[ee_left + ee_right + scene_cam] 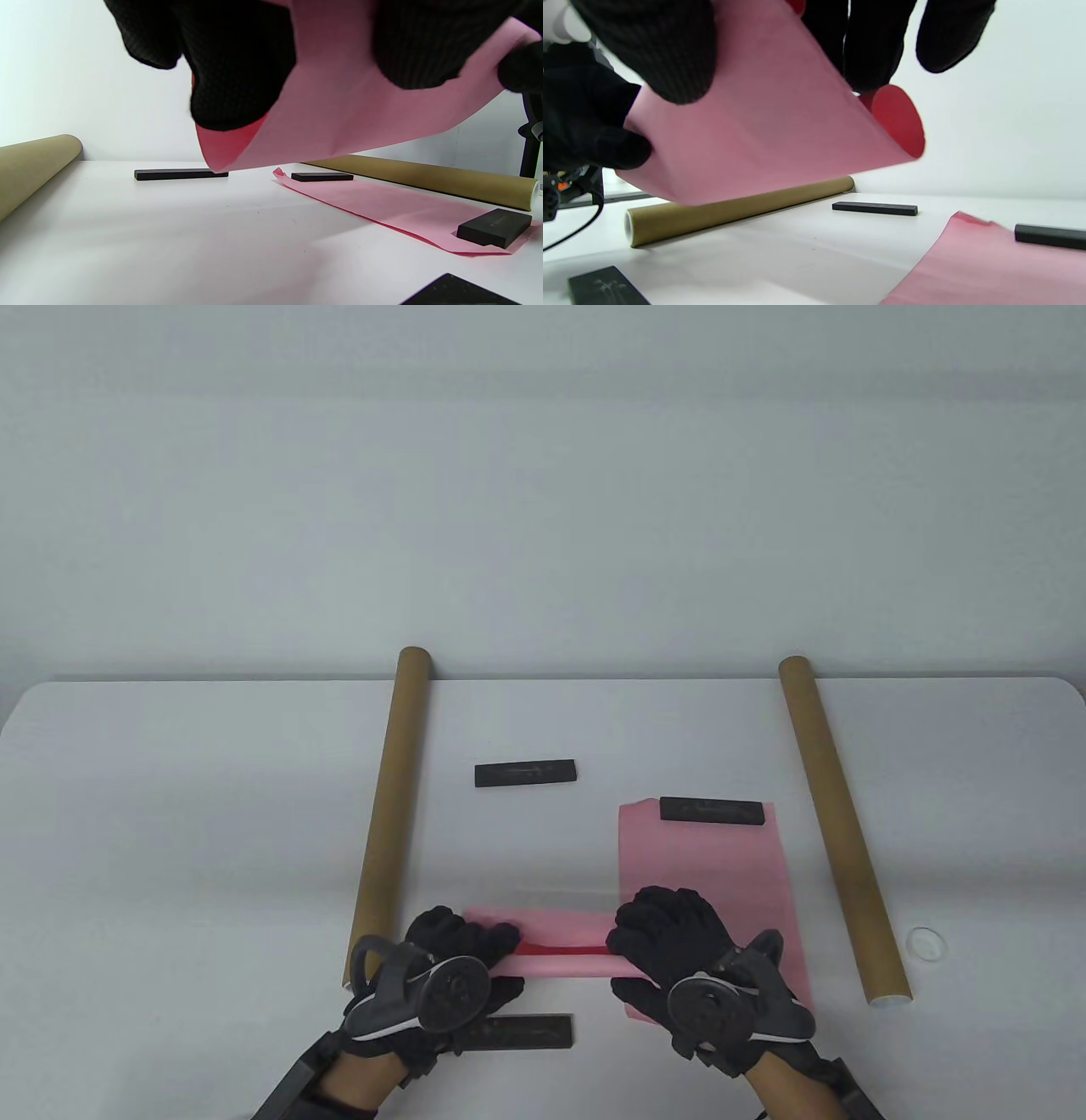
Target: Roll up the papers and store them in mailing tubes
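White table [212, 814]; wrist views reveal roll [780, 127] lifted.

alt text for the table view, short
Two gloved hands, left hand and right hand, hold a rolled pink paper near the table's front edge. A flat pink sheet lies at right under a black weight, between two brown mailing tubes.

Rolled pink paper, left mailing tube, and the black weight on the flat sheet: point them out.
rolled pink paper [564, 937], table view, middle span between the hands
left mailing tube [393, 806], table view, mid-length
black weight [711, 811], table view, top face
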The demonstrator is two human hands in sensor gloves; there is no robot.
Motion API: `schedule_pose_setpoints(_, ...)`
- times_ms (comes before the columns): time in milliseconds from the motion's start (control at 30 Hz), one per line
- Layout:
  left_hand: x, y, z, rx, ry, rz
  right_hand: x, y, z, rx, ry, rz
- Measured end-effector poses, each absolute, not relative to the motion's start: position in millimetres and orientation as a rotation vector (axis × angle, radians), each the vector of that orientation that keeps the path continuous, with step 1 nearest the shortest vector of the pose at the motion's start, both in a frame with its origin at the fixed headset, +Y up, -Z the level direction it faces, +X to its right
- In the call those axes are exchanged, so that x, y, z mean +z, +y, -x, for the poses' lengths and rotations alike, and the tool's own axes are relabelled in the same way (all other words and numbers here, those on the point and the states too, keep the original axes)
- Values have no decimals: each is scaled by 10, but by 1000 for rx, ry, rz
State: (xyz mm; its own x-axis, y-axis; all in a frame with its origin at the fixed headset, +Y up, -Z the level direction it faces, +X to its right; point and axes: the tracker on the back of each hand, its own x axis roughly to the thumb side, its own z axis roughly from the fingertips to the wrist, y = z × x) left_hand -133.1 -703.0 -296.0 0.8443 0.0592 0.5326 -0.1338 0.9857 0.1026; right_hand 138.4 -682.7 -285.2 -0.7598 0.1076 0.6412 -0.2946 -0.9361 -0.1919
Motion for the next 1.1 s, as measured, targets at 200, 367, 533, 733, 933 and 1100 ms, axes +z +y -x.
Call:
schedule_pose_setpoints(200, -2908, -7002, 1282, 59, -586, -187, -2889, -6841, -1404, 2729, -359, -953)
schedule_pose_setpoints(367, -2942, -7008, 1313, 118, -582, -141, -2864, -6832, -1405, 2776, -433, -949)
schedule_pose_setpoints(533, -2929, -7010, 1311, 107, -582, -134, -2857, -6838, -1389, 2767, -424, -963)
schedule_pose_setpoints(733, -2884, -6982, 1275, 69, -627, -174, -2895, -6848, -1396, 2727, -303, -995)
schedule_pose_setpoints(933, -2919, -6977, 1309, 127, -611, -135, -2867, -6824, -1410, 2754, -395, -982)
schedule_pose_setpoints(1100, -2921, -7018, 1301, 101, -605, -116, -2847, -6826, -1371, 2749, -377, -1019)
